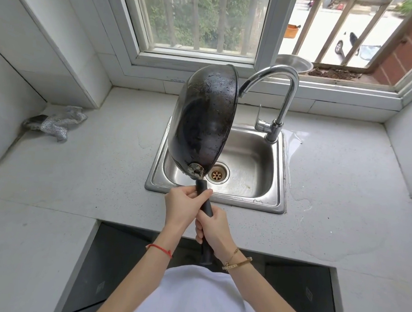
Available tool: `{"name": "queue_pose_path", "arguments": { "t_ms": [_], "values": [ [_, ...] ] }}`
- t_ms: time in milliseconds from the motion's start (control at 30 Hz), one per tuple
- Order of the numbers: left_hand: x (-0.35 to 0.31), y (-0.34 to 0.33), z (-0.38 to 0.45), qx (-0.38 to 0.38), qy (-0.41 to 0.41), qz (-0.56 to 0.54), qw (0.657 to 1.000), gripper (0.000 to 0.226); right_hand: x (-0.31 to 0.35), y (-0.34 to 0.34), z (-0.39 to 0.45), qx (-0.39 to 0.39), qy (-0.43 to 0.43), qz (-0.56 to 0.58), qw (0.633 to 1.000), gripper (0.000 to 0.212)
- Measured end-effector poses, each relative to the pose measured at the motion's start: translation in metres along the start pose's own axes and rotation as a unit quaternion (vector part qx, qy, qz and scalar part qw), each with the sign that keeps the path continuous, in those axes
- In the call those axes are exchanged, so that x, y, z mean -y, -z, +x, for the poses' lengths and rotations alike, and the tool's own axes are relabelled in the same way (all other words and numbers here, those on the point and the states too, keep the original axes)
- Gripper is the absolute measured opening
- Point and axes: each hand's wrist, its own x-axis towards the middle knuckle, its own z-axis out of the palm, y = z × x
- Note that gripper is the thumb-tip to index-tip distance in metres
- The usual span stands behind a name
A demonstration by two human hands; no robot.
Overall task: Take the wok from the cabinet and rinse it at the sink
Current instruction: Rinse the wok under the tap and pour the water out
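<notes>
Above the steel sink [267, 203], a black wok [203, 122] beaded with water is held tipped on edge. Its handle [203, 199] is gripped by both hands, left hand [181, 208] ahead, right hand [216, 231] behind, fingers wrapped round it.

crumpled rag [57, 124] far-left on counter [78, 179], steel bowl [294, 62] on windowsill

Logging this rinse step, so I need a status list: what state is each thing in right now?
wok: wet with droplets, tipped on edge over the sink, held by its handle
faucet: no water visible running
sink: no standing water, drain open
left hand: grips the handle
right hand: grips the handle lower down
counter: puddle right of the sink
cloth: crumpled on the counter
</notes>
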Motion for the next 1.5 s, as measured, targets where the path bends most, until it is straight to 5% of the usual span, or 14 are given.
{"name": "queue_pose_path", "arguments": {
  "t_ms": [1500],
  "values": [
    [0.024, 0.033, -0.010, -0.031, 0.024, -0.082, 0.996, 0.022, -0.008, -0.029, -0.012, 0.013, 0.083, -0.098, 0.992, 0.019]
  ]
}}
